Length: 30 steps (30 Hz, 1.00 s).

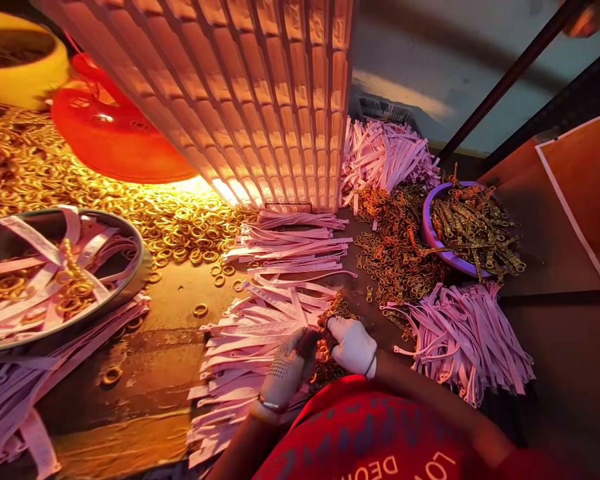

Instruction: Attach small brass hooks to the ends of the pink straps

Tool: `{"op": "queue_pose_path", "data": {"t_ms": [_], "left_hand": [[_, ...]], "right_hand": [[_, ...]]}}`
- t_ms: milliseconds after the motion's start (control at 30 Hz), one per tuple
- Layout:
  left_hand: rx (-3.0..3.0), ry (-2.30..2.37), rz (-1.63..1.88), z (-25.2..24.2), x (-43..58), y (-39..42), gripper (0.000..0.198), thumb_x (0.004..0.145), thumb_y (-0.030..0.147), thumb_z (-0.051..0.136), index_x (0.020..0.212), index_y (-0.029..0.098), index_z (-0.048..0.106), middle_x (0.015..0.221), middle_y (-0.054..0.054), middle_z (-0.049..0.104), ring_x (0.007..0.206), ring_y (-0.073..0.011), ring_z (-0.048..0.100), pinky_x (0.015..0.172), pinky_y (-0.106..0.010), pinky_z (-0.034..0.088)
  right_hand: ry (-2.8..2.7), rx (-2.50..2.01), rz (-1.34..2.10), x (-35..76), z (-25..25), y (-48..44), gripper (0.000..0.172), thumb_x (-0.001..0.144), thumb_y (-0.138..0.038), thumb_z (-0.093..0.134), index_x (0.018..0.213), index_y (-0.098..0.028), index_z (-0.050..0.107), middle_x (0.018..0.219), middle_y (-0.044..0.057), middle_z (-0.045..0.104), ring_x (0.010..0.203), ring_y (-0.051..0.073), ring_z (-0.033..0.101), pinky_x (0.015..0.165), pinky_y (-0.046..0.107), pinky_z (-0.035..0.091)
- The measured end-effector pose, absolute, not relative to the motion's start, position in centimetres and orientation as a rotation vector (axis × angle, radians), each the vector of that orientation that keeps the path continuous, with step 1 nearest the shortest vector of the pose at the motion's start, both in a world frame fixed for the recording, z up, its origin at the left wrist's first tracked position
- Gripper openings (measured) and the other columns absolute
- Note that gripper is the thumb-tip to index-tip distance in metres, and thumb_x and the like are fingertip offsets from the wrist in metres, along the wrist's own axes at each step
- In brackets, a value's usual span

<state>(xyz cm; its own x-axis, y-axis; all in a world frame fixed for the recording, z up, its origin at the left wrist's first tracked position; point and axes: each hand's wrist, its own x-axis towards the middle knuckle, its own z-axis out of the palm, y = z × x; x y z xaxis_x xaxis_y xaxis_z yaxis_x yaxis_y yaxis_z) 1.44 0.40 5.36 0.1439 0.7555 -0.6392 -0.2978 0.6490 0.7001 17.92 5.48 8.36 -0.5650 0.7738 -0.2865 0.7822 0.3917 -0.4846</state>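
Note:
My left hand point(286, 367), in a white dotted glove with dark fingertips, is held close in front of my body, its fingers bent together. Beside it, almost touching, my right hand point(351, 345) in a white glove is closed too. Whatever the fingertips pinch is too small and hidden to make out. Just behind and below the hands lies a small heap of brass-coloured metal links point(341, 308). Under and left of my left hand, many pale pink straps point(245, 347) with small end loops lie in rows.
Brass rings point(195, 233) cover the left table around a red lamp shade point(115, 140). An oval metal bowl point(143, 257) holds straps and rings. A ribbed panel point(280, 100) stands ahead. Right are a purple basin point(430, 233) of metal strips, loose links point(395, 233) and a strap bundle point(473, 340).

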Motion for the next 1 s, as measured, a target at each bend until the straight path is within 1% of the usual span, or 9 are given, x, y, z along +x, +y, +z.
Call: {"op": "queue_pose_path", "data": {"t_ms": [100, 267, 467, 600, 667, 767, 833, 900, 1000], "left_hand": [[0.406, 1.171, 0.880, 5.5, 1.5, -0.7, 0.046, 0.070, 0.064, 0.070, 0.067, 0.022, 0.050, 0.046, 0.010, 0.031, 0.038, -0.0064, 0.023, 0.039, -0.020, 0.019], [0.376, 1.104, 0.907, 6.5, 0.5, -1.5, 0.054, 0.064, 0.069, 0.074, 0.063, 0.021, 0.049, 0.045, 0.009, 0.031, 0.039, -0.0051, 0.021, 0.038, -0.019, 0.018], [0.628, 1.262, 0.895, 6.7, -0.3, -0.7, 0.037, 0.065, 0.048, 0.079, 0.057, 0.022, 0.055, 0.056, 0.000, 0.049, 0.049, -0.0125, 0.040, 0.041, -0.022, 0.028], [0.675, 1.235, 0.790, 6.7, -0.5, -0.1, 0.035, 0.069, 0.050, 0.074, 0.057, 0.022, 0.056, 0.049, 0.001, 0.042, 0.043, -0.0121, 0.035, 0.039, -0.024, 0.025], [0.738, 1.241, 0.771, 6.6, -0.3, -0.1, 0.033, 0.070, 0.049, 0.073, 0.058, 0.022, 0.058, 0.049, 0.001, 0.045, 0.044, -0.0136, 0.038, 0.042, -0.025, 0.030], [0.947, 1.325, 0.776, 6.2, 0.3, -0.4, 0.025, 0.069, 0.044, 0.074, 0.059, 0.023, 0.065, 0.061, -0.005, 0.061, 0.059, -0.0201, 0.053, 0.056, -0.031, 0.045], [1.068, 1.397, 0.767, 5.6, 0.6, -0.8, 0.021, 0.070, 0.044, 0.071, 0.064, 0.024, 0.070, 0.069, -0.007, 0.069, 0.069, -0.0242, 0.059, 0.066, -0.035, 0.049], [1.140, 1.411, 0.740, 5.2, 0.6, -1.1, 0.025, 0.072, 0.046, 0.069, 0.071, 0.022, 0.073, 0.077, -0.008, 0.073, 0.075, -0.0256, 0.062, 0.074, -0.036, 0.051], [1.162, 1.369, 0.683, 5.0, 0.1, -1.3, 0.038, 0.081, 0.054, 0.060, 0.072, 0.018, 0.070, 0.071, -0.006, 0.070, 0.066, -0.0205, 0.057, 0.066, -0.031, 0.048]], "right_hand": [[2.642, 1.248, -0.736, 17.0, 9.3, 5.3, 0.024, 0.079, -0.018, 0.058, 0.102, -0.018, 0.065, 0.097, 0.014, 0.072, 0.083, 0.030, 0.066, 0.068, 0.038, 0.047], [2.659, 0.972, -0.560, 16.0, 10.4, 4.9, 0.024, 0.080, -0.016, 0.057, 0.102, -0.015, 0.066, 0.094, 0.013, 0.071, 0.084, 0.026, 0.067, 0.065, 0.033, 0.046], [2.487, 1.282, -0.634, 15.4, 10.8, 3.9, 0.025, 0.081, -0.018, 0.057, 0.106, -0.016, 0.062, 0.097, 0.010, 0.072, 0.087, 0.024, 0.068, 0.067, 0.030, 0.047], [2.556, 1.154, -0.528, 15.8, 10.5, 3.4, 0.026, 0.079, -0.017, 0.059, 0.104, -0.013, 0.062, 0.099, 0.015, 0.070, 0.086, 0.027, 0.067, 0.064, 0.032, 0.047], [2.598, 1.087, -0.490, 16.0, 10.4, 3.5, 0.026, 0.079, -0.016, 0.058, 0.104, -0.013, 0.062, 0.098, 0.015, 0.069, 0.086, 0.027, 0.067, 0.064, 0.032, 0.048], [2.566, 1.182, -0.500, 16.3, 10.0, 3.6, 0.027, 0.079, -0.016, 0.057, 0.106, -0.013, 0.061, 0.098, 0.015, 0.069, 0.087, 0.026, 0.067, 0.066, 0.032, 0.049], [2.534, 1.230, -0.504, 16.4, 9.8, 3.6, 0.026, 0.080, -0.015, 0.055, 0.106, -0.013, 0.060, 0.098, 0.015, 0.069, 0.086, 0.027, 0.068, 0.067, 0.033, 0.050], [2.534, 1.223, -0.508, 16.5, 9.7, 3.7, 0.025, 0.082, -0.014, 0.053, 0.106, -0.012, 0.060, 0.098, 0.015, 0.069, 0.086, 0.027, 0.068, 0.067, 0.034, 0.051], [2.571, 1.155, -0.555, 16.7, 9.9, 4.0, 0.026, 0.084, -0.015, 0.053, 0.109, -0.013, 0.058, 0.100, 0.013, 0.070, 0.088, 0.027, 0.069, 0.069, 0.034, 0.052]]}}
